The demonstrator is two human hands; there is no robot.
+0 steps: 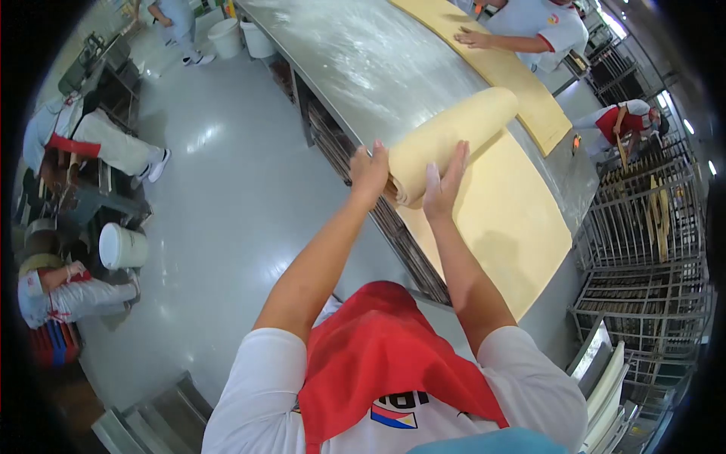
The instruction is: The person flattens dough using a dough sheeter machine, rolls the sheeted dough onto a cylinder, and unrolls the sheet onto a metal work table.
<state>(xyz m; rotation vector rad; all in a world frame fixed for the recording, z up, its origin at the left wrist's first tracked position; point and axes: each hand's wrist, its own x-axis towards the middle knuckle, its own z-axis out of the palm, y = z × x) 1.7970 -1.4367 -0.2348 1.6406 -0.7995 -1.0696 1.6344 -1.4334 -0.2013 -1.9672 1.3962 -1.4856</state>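
A thick roll of pale yellow dough (454, 140) lies slantwise across the steel table. From under it a flat dough sheet (514, 227) spreads towards me and to the right. My left hand (369, 174) is at the roll's near left end, fingers curled against it; something brownish shows inside that end, too hidden to name. Against the near side of the roll rests my right hand (445, 183), palm to the dough, with fingers stretched out and white dust on the thumb.
The floured steel table (363, 60) has racks beneath its edge. Across it, a co-worker's hand (473, 38) rests on a long dough strip (522, 83). Metal racks (643, 227) stand at right, where another person works. More people and a white bucket (123, 246) are at left.
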